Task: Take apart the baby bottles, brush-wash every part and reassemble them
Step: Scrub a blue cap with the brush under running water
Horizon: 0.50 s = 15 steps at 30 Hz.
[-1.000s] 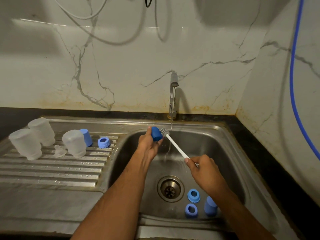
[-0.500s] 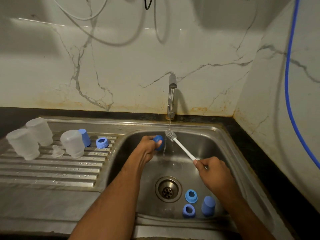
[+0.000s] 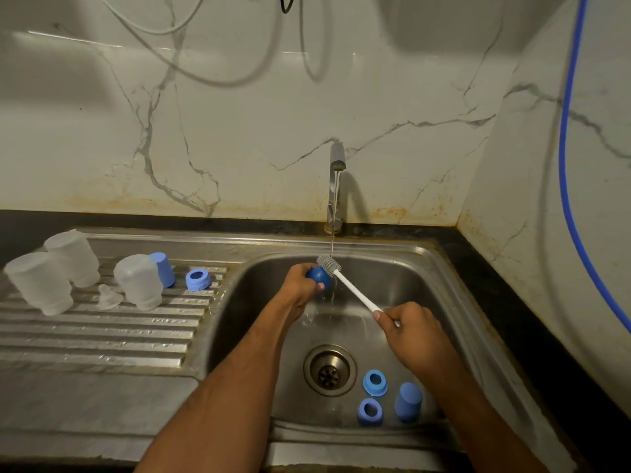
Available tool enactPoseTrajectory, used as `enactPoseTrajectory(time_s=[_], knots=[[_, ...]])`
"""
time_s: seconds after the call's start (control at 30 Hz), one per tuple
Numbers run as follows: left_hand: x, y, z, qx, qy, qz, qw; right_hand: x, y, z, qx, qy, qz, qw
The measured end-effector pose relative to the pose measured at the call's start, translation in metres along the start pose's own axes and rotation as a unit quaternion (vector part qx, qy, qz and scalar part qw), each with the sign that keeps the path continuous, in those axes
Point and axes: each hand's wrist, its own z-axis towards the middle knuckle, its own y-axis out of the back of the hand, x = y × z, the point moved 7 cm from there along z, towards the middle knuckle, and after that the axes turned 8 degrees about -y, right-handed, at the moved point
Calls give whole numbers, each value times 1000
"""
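A person stands at a stainless-steel sink (image 3: 454, 302) with water running in a thin stream from the single tap (image 3: 336, 186). The left hand (image 3: 298, 288) grips one dark blue bottle cap (image 3: 319, 277) under the stream, fingers curled round it. The right hand (image 3: 415, 331) is closed round the white handle of one bottle brush (image 3: 351, 288), whose grey bristled head lies against the cap's top edge. The two hands are apart, joined only by brush and cap.

In the basin, right of the drain (image 3: 329, 370), lie three pale blue parts: two screw rings (image 3: 375, 383) with open centres, one just behind the other, and one upright cap (image 3: 408, 401) beside them.

On the ribbed draining board (image 3: 102, 339) to the left stand three frosted clear bottle bodies (image 3: 138, 281), all upside down, two of them close together at the far left. Just behind the third stands one more pale blue cap (image 3: 163, 269), and to its right one more blue ring (image 3: 198, 279). One clear teat (image 3: 108, 299) lies between the bottles.

One blue hose (image 3: 566, 186) hangs down the right-hand marble wall. Faint embossed lettering shows on the draining board, too blurred to read; no other writing or brand can be made out.
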Motion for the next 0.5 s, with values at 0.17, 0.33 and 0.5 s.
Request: enactPoseTrajectory(time_s=[0.17,0.33,0.5], knots=[[0,1,5,-32,-18,-14,999,-3,-1,-10,31,11,-19,999],[-1,-9,2,3,-7,4,1000,-8,-2,3,-14,-19,-10,1000],[8,-5,8,-39,-29,53,997,-27,16,14,-52,-55,20,997]])
